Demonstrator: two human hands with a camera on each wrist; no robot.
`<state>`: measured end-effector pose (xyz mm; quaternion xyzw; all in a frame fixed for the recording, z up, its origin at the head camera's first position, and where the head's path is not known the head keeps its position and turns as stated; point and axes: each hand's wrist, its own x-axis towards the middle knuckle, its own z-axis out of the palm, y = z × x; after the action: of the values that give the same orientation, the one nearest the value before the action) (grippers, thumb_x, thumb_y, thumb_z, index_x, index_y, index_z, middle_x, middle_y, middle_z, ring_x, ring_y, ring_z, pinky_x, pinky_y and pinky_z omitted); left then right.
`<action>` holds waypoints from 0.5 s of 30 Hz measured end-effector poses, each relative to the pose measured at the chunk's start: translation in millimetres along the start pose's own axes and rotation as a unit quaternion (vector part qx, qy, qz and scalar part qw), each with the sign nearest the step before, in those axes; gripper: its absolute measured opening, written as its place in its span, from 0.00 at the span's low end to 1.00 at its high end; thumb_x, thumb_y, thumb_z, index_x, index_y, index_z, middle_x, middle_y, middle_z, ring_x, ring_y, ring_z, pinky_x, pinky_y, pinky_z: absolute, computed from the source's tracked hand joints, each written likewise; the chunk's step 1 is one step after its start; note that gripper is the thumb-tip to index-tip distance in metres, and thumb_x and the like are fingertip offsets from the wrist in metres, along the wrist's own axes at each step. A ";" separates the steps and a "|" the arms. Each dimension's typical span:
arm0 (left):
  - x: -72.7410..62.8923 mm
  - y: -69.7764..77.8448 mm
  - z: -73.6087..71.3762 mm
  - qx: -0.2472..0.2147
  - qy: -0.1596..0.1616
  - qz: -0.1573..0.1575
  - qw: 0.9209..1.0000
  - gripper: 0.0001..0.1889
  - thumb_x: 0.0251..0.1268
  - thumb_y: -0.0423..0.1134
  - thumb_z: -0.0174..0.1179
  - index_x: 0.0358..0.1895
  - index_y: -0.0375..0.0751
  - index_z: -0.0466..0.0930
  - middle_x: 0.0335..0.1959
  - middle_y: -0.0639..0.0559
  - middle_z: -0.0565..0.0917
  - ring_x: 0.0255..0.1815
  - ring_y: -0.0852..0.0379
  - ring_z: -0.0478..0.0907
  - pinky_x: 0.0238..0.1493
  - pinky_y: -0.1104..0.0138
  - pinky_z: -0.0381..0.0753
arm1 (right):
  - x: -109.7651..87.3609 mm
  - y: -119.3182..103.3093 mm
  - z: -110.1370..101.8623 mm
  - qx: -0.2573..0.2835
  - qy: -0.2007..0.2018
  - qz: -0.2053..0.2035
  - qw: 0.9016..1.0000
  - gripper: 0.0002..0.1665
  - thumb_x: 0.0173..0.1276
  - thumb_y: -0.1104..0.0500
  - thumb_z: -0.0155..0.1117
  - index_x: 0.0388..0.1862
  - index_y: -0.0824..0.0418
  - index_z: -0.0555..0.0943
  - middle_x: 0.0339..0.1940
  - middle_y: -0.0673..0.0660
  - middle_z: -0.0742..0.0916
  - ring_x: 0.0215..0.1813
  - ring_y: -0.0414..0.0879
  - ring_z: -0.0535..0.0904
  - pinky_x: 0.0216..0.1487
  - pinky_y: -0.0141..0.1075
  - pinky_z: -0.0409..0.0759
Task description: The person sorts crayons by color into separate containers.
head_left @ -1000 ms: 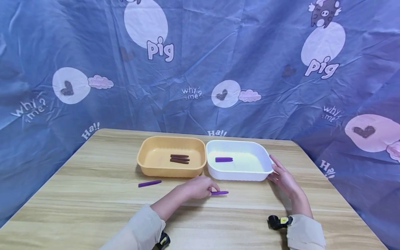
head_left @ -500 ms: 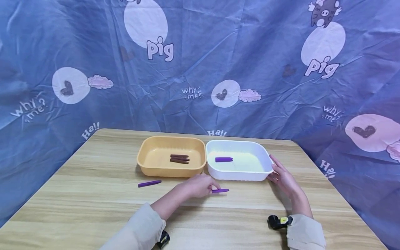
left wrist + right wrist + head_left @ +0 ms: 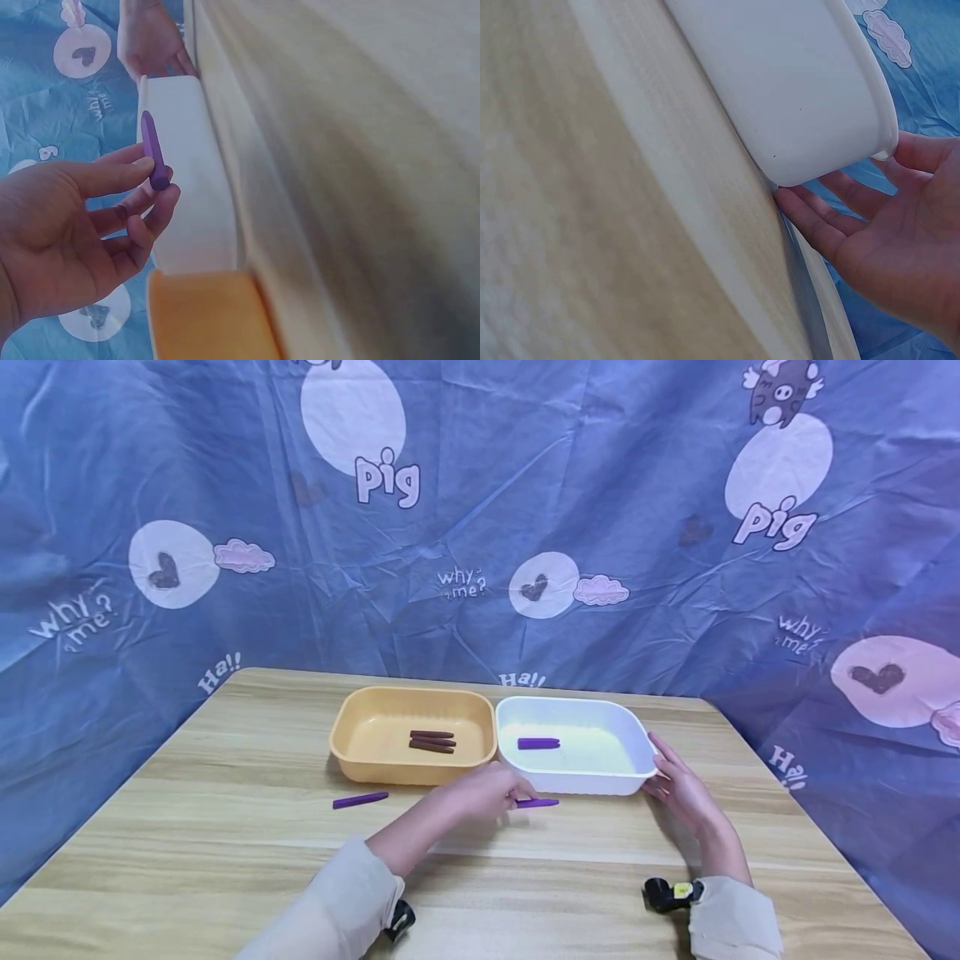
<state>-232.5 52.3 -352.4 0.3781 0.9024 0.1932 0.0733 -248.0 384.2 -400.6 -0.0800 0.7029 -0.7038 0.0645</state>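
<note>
My left hand [image 3: 487, 792] pinches a purple crayon [image 3: 152, 150] between thumb and fingertips, in front of the white plastic bin [image 3: 577, 783]. In the left wrist view the crayon overlaps the bin's front wall, its tapered end pointing away from the palm. My right hand [image 3: 900, 232] holds the right end of that bin, thumb at the rim and fingers low against the end wall. Purple crayons [image 3: 538, 743] lie side by side inside the white bin. Another purple crayon [image 3: 360, 800] lies on the table to the left.
An orange bin [image 3: 412, 774] stands directly left of the white one, with three brown crayons [image 3: 432, 742] inside. Both are on a wood-grain table [image 3: 225, 860], and a blue printed cloth [image 3: 465, 527] hangs behind it.
My left hand has lifted the pinched crayon and carried it forward and slightly right, closer to the white bin. My right hand has stayed at the bin's end.
</note>
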 end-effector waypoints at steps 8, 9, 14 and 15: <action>9.2 6.4 -15.4 0.017 0.003 -0.001 1.000 0.20 0.58 0.24 0.55 0.50 0.50 0.82 0.32 0.59 0.80 0.34 0.64 0.73 0.35 0.73 0.71 | 0.0 -0.7 0.2 -0.002 0.003 0.005 1.000 0.34 0.77 0.52 0.32 0.73 0.59 0.33 0.67 0.64 0.55 0.52 0.33 0.72 0.50 0.26 0.70; 10.5 7.4 -17.5 0.019 0.005 -0.001 1.000 0.20 0.58 0.24 0.55 0.50 0.50 0.82 0.32 0.58 0.80 0.34 0.63 0.73 0.33 0.74 0.71 | 0.0 -0.6 0.3 -0.003 0.003 0.006 1.000 0.34 0.77 0.52 0.31 0.73 0.59 0.33 0.68 0.66 0.53 0.52 0.33 0.72 0.50 0.26 0.70; 16.5 11.7 -26.6 0.037 0.023 0.007 0.999 0.17 0.59 0.27 0.57 0.48 0.50 0.83 0.32 0.57 0.83 0.35 0.62 0.76 0.29 0.74 0.70 | -0.2 -0.8 1.4 -0.003 0.003 0.010 1.000 0.34 0.77 0.52 0.31 0.73 0.59 0.33 0.69 0.70 0.48 0.52 0.33 0.72 0.50 0.26 0.70; 18.1 11.9 -27.8 0.041 0.028 0.009 0.999 0.16 0.59 0.28 0.58 0.48 0.50 0.83 0.32 0.57 0.83 0.36 0.61 0.76 0.30 0.73 0.70 | -0.3 -0.8 1.5 -0.002 0.003 0.010 1.000 0.34 0.77 0.52 0.31 0.73 0.59 0.33 0.69 0.70 0.48 0.52 0.34 0.72 0.51 0.26 0.70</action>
<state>-245.2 64.6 -322.0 0.3836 0.9077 0.1672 0.0307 -247.4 382.8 -399.8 -0.0714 0.7056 -0.7016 0.0692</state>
